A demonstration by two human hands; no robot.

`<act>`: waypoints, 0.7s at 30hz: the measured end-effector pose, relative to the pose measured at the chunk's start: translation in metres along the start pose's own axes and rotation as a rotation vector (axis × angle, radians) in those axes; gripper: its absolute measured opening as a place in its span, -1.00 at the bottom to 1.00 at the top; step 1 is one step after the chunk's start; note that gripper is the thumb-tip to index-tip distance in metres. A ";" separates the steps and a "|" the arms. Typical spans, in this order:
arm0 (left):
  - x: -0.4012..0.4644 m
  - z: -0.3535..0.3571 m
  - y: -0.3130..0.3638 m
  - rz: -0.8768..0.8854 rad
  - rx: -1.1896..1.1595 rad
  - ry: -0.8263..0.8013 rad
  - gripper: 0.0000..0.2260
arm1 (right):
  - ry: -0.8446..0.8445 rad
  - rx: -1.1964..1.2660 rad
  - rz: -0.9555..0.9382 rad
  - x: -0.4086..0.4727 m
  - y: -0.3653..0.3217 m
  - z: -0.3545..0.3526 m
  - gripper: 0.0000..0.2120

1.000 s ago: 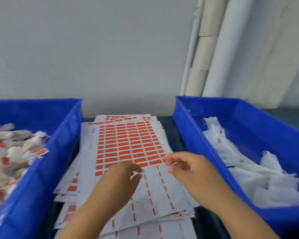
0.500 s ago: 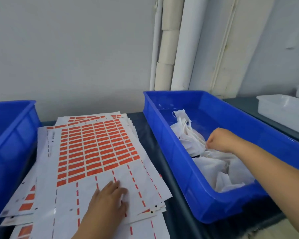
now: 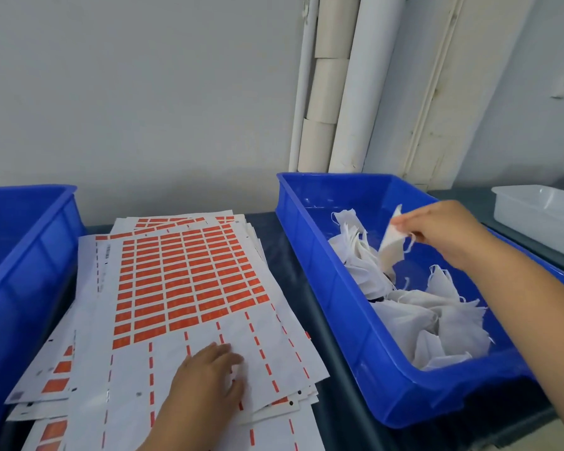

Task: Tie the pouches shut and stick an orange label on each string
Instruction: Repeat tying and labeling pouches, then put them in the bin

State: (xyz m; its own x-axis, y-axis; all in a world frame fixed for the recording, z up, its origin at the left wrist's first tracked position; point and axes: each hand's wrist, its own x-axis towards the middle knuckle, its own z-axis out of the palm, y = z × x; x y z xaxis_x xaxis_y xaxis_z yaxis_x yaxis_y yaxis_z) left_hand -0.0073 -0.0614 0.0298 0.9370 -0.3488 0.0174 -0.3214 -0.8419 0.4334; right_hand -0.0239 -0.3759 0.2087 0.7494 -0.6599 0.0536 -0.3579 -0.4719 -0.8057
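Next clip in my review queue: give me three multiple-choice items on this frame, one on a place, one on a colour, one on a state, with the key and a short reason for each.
1. Where does the left hand rest?
A. in the left bin
B. on the label sheets
C. on the white tray

2. What colour is the bin holding the pouches?
A. blue
B. green
C. grey

3. What is the right hand doing?
A. lying flat and empty
B. pressing on the labels
C. pinching a white pouch lifted above the pile

Key: 1 B, its fingers lie flat on the peeled part of the top sheet. 2 A, its walls and rim are blue. 3 C, the pouch hangs from its fingertips over the bin.
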 end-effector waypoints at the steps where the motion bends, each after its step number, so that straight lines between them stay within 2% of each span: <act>1: -0.001 -0.006 0.004 -0.004 -0.051 0.027 -0.68 | -0.059 0.154 -0.027 -0.011 -0.013 0.002 -0.83; 4: -0.008 -0.029 0.020 0.010 -0.177 0.144 -0.76 | -0.279 0.402 -0.067 -0.048 -0.042 0.018 -0.73; 8: -0.024 -0.074 0.038 0.038 -0.363 0.379 -0.90 | -0.611 0.466 -0.102 -0.097 -0.063 0.052 -0.76; 11: -0.038 -0.095 0.038 0.078 -0.463 0.497 -0.69 | -0.850 0.450 -0.109 -0.131 -0.065 0.086 -0.67; 13: -0.042 -0.097 0.033 0.054 -0.400 0.493 -0.67 | -0.882 0.432 -0.082 -0.149 -0.061 0.112 -0.66; 18: -0.038 -0.080 0.008 -0.156 -0.294 0.399 -0.82 | -0.873 0.379 0.019 -0.173 -0.045 0.157 -0.83; 21: -0.040 -0.074 -0.005 -0.171 -0.297 0.334 -0.82 | -0.835 0.290 0.019 -0.174 -0.038 0.170 -0.88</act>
State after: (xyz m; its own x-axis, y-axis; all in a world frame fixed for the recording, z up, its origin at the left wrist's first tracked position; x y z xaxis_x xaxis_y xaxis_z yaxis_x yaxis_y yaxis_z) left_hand -0.0328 -0.0126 0.0931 0.9813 -0.0231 0.1912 -0.1516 -0.7048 0.6930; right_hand -0.0456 -0.1439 0.1294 0.9477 0.0299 -0.3178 -0.3036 -0.2233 -0.9263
